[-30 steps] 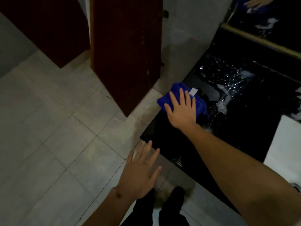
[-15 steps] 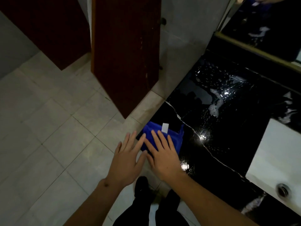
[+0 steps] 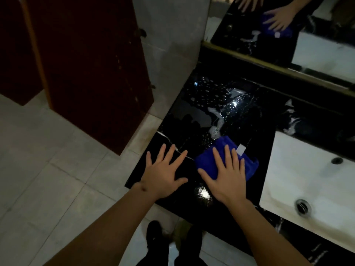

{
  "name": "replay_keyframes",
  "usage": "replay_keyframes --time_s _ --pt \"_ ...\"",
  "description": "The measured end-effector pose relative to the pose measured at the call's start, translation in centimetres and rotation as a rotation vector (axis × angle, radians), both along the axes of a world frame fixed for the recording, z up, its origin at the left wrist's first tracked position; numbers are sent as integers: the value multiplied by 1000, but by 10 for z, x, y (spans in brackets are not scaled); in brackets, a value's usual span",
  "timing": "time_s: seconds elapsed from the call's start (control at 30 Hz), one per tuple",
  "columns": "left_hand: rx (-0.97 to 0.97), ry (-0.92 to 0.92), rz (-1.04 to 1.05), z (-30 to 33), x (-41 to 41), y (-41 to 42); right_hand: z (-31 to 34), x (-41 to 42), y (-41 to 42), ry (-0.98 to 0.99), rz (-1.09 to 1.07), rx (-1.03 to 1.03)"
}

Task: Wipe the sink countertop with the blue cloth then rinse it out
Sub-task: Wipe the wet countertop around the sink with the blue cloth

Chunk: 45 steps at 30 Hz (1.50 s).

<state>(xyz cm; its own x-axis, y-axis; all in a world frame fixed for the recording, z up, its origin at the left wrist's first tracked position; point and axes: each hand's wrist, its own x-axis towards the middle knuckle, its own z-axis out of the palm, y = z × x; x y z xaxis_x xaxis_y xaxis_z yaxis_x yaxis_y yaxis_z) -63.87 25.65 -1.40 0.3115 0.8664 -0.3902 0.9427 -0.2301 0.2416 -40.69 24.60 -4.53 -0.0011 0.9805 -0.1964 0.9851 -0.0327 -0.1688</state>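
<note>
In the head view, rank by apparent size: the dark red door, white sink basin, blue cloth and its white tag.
1. Dark red door
2. White sink basin
3. Blue cloth, partly under the right hand
4. White tag

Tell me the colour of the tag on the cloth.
White: the small tag on the blue cloth, beside the right hand, head view.

Glossy wet black stone countertop (image 3: pixel 240 120); soft, matt blue cloth (image 3: pixel 209 162).
</note>
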Motion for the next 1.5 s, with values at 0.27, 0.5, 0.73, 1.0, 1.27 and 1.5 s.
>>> replay_keyframes --time_s 0.27,0.5,0.73,1.0,1.27,1.5 --pt "-114 202 -92 -2 4 18 -10 36 58 33 -207 76" --pt "-138 194 -81 1 6 18 -7 15 76 266 -474 201" --pt "-145 178 -66 -2 6 19 0 -39 112 211 -323 101" --pt "-113 217 43 1 16 -6 -7 -120 182 107 74 -39" --pt "-8 139 129 -4 -26 -60 -5 -90 75 87 224 -6" --pt "-22 104 150 -12 -29 -72 -9 -44 8 31 229 27"
